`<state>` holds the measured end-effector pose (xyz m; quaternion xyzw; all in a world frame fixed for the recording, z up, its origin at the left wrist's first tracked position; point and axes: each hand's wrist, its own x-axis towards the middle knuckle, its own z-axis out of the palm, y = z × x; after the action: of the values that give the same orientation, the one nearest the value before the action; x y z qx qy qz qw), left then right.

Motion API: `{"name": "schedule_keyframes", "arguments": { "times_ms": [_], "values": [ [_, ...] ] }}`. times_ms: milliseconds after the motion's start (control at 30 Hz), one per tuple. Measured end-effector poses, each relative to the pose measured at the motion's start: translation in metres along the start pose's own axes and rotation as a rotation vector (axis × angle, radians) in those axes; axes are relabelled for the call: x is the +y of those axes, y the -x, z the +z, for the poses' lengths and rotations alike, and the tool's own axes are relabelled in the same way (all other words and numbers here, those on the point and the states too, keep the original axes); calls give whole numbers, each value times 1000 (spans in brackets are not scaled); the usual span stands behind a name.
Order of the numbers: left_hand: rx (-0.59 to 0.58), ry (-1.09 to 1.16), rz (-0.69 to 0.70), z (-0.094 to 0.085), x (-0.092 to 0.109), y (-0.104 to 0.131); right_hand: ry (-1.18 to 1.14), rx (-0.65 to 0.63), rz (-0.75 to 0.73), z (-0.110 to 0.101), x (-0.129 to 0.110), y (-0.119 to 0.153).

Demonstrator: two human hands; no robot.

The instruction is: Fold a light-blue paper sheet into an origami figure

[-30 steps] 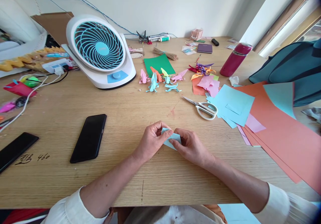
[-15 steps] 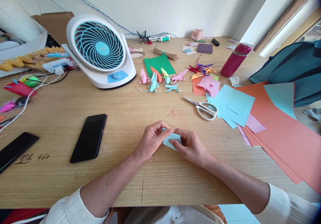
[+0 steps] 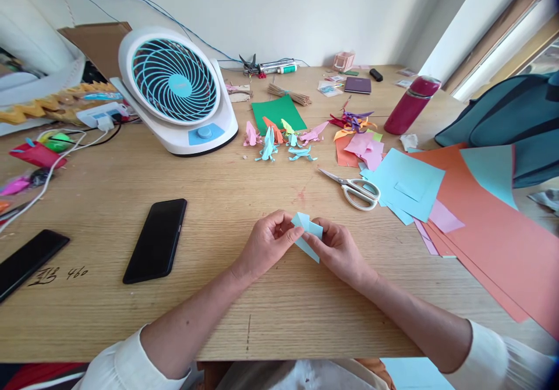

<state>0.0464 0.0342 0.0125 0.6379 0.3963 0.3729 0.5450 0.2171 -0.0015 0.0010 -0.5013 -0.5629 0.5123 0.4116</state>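
A small light-blue folded paper [image 3: 310,249] is held just above the near part of the wooden table [image 3: 218,314]. My left hand [image 3: 267,244] pinches its left side between thumb and fingers. On the opposite side my right hand [image 3: 338,251] grips it, thumb on top. One folded corner points up between the hands, and another hangs down toward me. Fingers behind the paper are partly hidden. Beyond the hands stand several small folded paper figures [image 3: 268,144] in blue, pink, orange and yellow-green. White-handled scissors [image 3: 360,194] lie to the right with their blades pointing left.
Coloured paper sheets [image 3: 493,227] cover the right side, below a red bottle [image 3: 413,105] and a teal bag [image 3: 502,110]. A white fan [image 3: 227,128] stands at back left. Two black phones, one nearer [image 3: 155,240] and one at the edge [image 3: 30,262], lie left. Green paper [image 3: 279,110] lies behind the figures.
The light-blue paper has been turned in my hands, so a folded corner now sticks up and a point hangs down. Both hands stay in nearly the same place.
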Motion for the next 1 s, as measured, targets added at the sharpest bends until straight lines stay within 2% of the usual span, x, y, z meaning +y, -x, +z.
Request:
{"name": "schedule_keyframes", "arguments": {
  "times_ms": [167, 533, 800, 1000],
  "values": [
    [13, -46, 1, 1, -8, 0, -34, -2, -4, 1, 0, -1],
    [58, 1, 13, -2, -4, -2, -46, -37, -22, 0, 7, -2],
    [27, -54, 5, 3, -3, 1, -6, -25, -72, 0, 2, 0],
    [69, -162, 109, 4, -2, 3, 23, -36, -31, 1, 2, 0]
  ]
}}
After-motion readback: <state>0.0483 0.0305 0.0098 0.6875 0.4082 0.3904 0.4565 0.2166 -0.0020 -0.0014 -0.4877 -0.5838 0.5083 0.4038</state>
